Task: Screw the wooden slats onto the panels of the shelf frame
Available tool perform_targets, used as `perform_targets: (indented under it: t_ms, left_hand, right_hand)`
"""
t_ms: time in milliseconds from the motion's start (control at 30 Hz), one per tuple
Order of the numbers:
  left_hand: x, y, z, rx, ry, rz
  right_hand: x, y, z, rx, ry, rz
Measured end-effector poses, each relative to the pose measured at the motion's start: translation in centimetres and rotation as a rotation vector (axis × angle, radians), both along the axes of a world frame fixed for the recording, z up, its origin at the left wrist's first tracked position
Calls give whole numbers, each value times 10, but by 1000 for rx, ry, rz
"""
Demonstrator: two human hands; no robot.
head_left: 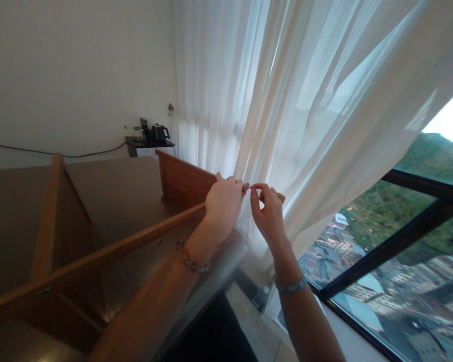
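Observation:
My left hand (223,203) is closed over the far right end of a brown wooden frame (136,242), whose long rail runs from the lower left up to it. Just right of that end, my right hand (269,208) has thumb and forefinger pinched together, the fingertips close to the left hand's. A small thin thing seems to be in the pinch, too small to name. A light brown tip shows beyond the right hand's curled fingers; I cannot tell what it is. Upright wooden panels (186,178) join the rail, standing on the table (124,186).
White curtains (219,90) hang close beyond my hands. A dark-framed window (407,201) is at the right, buildings far below. A black kettle (158,132) stands on a small cabinet (154,151) by the wall. A black cable (71,155) runs along the wall. A plastic bottle (261,296) stands low down.

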State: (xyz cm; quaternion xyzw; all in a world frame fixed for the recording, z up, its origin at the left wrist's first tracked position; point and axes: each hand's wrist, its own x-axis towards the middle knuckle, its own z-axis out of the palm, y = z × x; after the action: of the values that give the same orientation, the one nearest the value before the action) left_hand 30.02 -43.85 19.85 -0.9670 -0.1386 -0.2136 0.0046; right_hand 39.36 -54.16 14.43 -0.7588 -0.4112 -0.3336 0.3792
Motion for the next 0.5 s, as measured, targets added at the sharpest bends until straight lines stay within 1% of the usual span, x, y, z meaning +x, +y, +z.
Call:
perform_targets:
  t_ms: [67, 133, 300, 367, 500]
  left_hand:
    - [1, 1, -1, -1, -17, -2]
    - [1, 1, 0, -1, -19, 4]
    - [-1, 0, 2, 6, 22, 13]
    - [-1, 0, 1, 6, 16, 11]
    - [1, 2, -2, -1, -19, 10]
  right_hand:
    - [1, 0, 4, -48, -64, -43]
    - [1, 0, 8, -123, -111, -50]
    - [0, 5, 15, -294, -165, 5]
    - [1, 6, 16, -325, -165, 28]
    - [2, 3, 19, -312, -115, 76]
